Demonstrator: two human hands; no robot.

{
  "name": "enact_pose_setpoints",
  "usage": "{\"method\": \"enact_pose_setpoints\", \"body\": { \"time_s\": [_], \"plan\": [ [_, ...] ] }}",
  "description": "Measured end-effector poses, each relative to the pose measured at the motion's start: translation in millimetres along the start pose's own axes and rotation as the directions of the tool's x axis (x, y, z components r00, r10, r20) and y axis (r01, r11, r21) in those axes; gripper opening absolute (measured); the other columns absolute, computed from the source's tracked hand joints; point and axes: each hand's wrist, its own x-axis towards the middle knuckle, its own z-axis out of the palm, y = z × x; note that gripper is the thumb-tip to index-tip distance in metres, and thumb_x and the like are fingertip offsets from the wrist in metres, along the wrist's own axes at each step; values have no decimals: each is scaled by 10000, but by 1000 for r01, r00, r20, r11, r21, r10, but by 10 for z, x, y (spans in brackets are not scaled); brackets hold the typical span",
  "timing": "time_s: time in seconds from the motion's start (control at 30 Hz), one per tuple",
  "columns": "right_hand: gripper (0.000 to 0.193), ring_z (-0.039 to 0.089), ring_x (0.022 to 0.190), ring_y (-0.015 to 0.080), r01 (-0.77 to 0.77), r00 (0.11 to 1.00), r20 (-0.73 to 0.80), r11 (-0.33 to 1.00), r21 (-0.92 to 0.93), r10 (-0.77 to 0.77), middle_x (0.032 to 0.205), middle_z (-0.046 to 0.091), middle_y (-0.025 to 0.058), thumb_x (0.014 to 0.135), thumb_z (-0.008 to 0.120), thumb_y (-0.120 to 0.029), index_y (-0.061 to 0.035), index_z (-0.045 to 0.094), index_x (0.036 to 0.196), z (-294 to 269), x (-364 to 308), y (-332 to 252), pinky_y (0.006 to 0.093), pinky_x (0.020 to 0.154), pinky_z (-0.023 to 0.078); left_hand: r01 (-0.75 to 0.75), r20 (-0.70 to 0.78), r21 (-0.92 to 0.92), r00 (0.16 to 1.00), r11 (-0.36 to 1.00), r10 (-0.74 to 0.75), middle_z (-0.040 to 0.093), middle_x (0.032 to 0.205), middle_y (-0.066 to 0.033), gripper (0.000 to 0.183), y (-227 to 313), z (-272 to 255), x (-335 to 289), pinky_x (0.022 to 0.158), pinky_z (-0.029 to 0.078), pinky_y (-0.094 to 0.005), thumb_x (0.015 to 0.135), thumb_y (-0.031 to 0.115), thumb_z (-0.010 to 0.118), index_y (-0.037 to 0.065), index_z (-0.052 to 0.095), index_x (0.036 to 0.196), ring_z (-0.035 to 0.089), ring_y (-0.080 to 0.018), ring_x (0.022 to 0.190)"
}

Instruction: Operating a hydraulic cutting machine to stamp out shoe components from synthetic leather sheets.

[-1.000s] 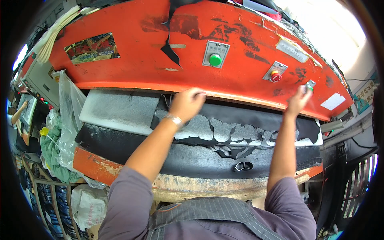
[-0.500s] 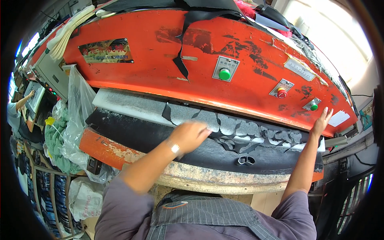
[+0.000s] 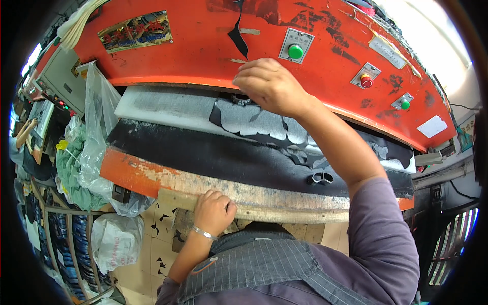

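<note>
Though half-curled, left grip (image 3: 215,212) on ledge (image 3: 284,215)

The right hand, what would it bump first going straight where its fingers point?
Probably the lower edge of the red machine; depth is unclear, so the right hand might pass in front of it.

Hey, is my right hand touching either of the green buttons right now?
No, your right hand is well to the left of both the upper green button and the lower green button.
</note>
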Motion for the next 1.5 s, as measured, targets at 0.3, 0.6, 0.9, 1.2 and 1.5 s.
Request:
{"method": "enact_pose_setpoints", "body": {
  "time_s": [0.3,0.6,0.9,1.2,1.5],
  "plan": [
    [235,520,1209,252,227,821,523,971,71,-230,1171,626,87,848,521,-171,-72,668,1002,1459,-440,1059,374,1026,397,-131,175,-141,972,981,155,676,972,-156,183,-461,-208,1466,821,502,-404,822,163,612,20,674,916,639,-326,914],
    [229,634,989,286,-278,735,575,933,-229,359,958,681,101,833,544,-282,-85,652,879,1012,-658,1243,430,952,452,-84,185,153,981,985,55,489,1385,-143,510,-1176,518,2147,1118,227,-463,903,268,545,48,463,1356,382,-301,1340],
    [450,650,919,383,-850,5,292,157,-502,957,931,671,243,820,555,-410,-6,690,964,928,-1527,789,441,844,512,-22,203,-251,976,968,75,572,1302,-124,624,-823,1212,2622,1123,234,-452,862,108,508,18,286,1438,524,-275,1199],
    [678,505,1173,337,-945,317,285,327,12,905,1263,569,172,764,760,-327,-80,498,1339,619,-2215,339,411,1001,383,-111,68,-284,988,952,136,603,1260,-119,591,-955,1223,2537,1137,229,-430,860,63,456,6,295,1425,526,-293,1201],
    [590,546,1112,318,-854,495,172,513,-86,852,1202,602,151,737,749,-243,-71,564,1270,717,-2315,335,401,992,376,-42,250,-331,959,943,130,532,1354,-132,626,-885,1030,2577,1155,155,-439,859,72,461,6,254,1447,436,-260,1310]
  ]
}}
